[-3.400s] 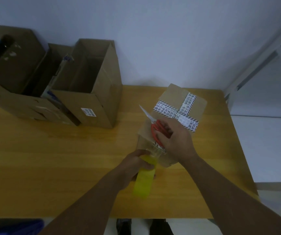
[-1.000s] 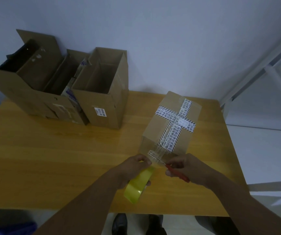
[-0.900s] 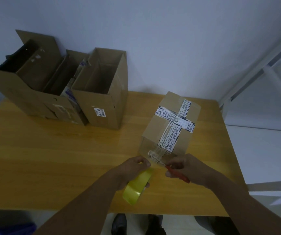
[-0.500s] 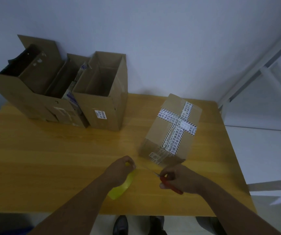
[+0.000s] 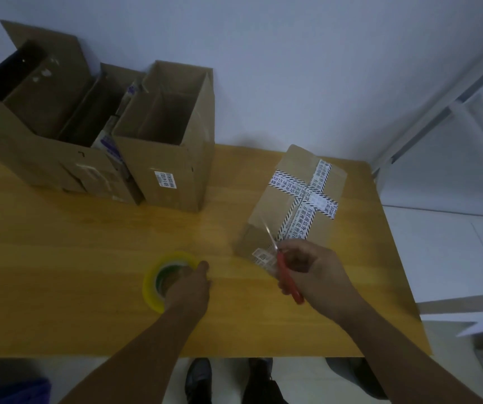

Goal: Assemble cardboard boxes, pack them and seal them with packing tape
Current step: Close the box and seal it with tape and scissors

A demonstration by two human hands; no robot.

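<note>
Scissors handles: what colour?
Red; the scissors, gripped by the right hand, show best in the head view.

Wooden table (image 5: 59, 287), yellow-brown top. Back left: large open cardboard box (image 5: 30, 153) touching a tall open box (image 5: 173, 176). Right: sealed box (image 5: 298, 199), crossed with printed tape (image 5: 311, 193). Front centre: yellow tape roll (image 5: 150, 284), lying flat.

1. The table (image 5: 59, 287): wood, smooth with a soft sheen.
2. The tape roll (image 5: 150, 290) gripped by the left hand (image 5: 189, 287): glossy, translucent yellow plastic.
3. The scissors (image 5: 288, 279) held in the right hand (image 5: 316, 275): red plastic handles, shiny metal blades.
4. The sealed box (image 5: 266, 217) just beyond the right hand: matt brown cardboard, crossed by smooth printed tape (image 5: 304, 199).
</note>
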